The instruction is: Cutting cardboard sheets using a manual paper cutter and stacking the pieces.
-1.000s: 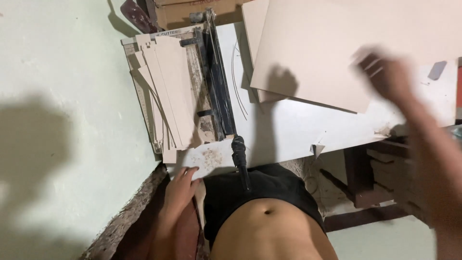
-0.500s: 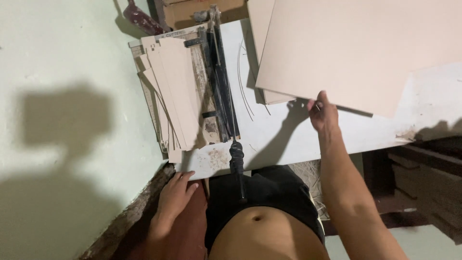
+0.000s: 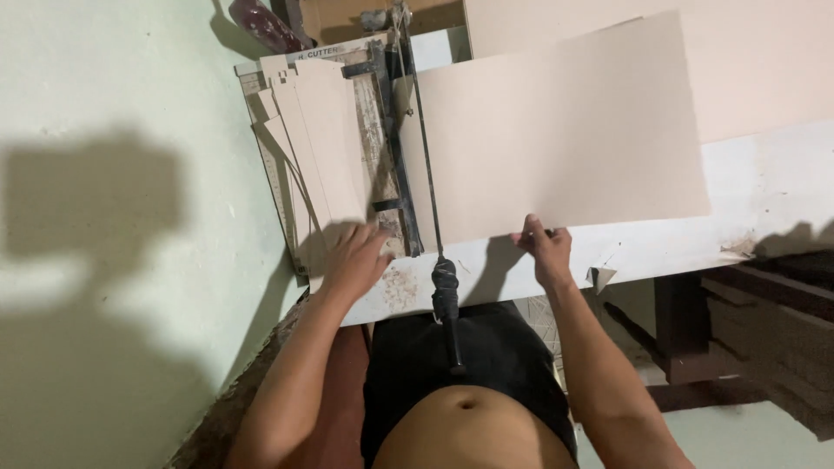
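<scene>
Now we've slid the beige tile [image 3: 556, 130] onto the cutter [image 3: 395, 174], right hand [image 3: 546, 252] pinching its near edge, left hand [image 3: 354, 259] flat, fingers open.

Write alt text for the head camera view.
A person's right hand grips the near edge of a large beige tile lying across a manual tile cutter, while the left hand rests on cut tile strips beside it.

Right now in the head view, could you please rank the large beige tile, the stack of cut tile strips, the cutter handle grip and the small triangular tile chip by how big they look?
1. Large beige tile
2. Stack of cut tile strips
3. Cutter handle grip, though it sits nearer the camera
4. Small triangular tile chip
</scene>
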